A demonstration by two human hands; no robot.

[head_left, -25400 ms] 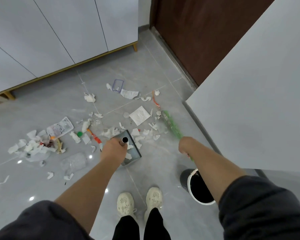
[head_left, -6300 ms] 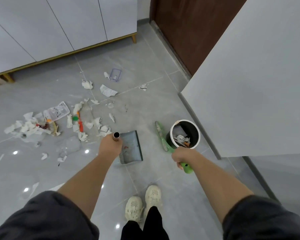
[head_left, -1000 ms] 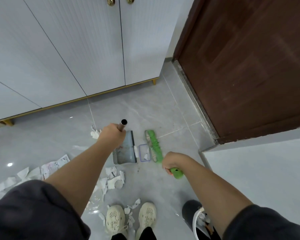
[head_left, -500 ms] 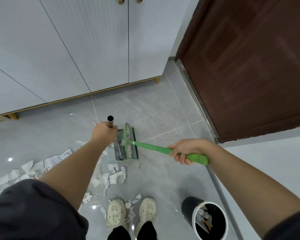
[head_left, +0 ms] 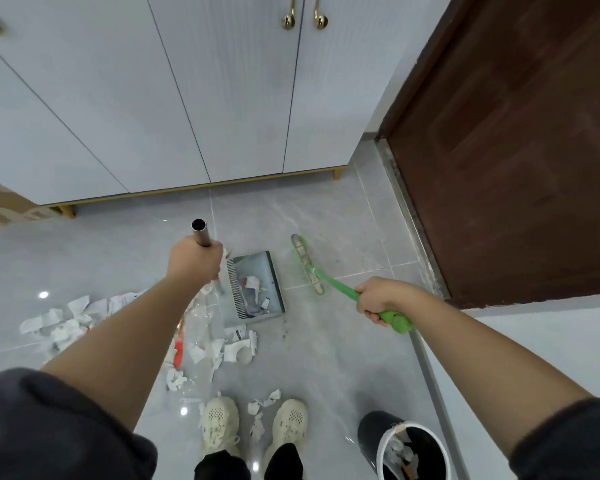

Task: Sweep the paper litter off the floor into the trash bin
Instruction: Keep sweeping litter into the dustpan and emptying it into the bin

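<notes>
Torn white paper litter (head_left: 229,351) lies mostly on the grey tiled floor (head_left: 326,358) beside the grey plastic dustpan (head_left: 257,268). Some scraps sit in it, others in the black round trash bin (head_left: 369,434). Left hand (head_left: 194,259) fingers curl round its steel pole (head_left: 201,233); right hand (head_left: 378,299) fingers wrap the green plastic brush (head_left: 305,261). Judged half done.

Wht cabinet (head_left: 222,98), brn door (head_left: 516,150), shoes (head_left: 219,424)

Home entryway: grey tiled floor (head_left: 329,216), white built-in cabinets (head_left: 187,98) with brass handles (head_left: 303,17) and gold legs, dark brown wooden door (head_left: 516,150), white wall corner.
</notes>
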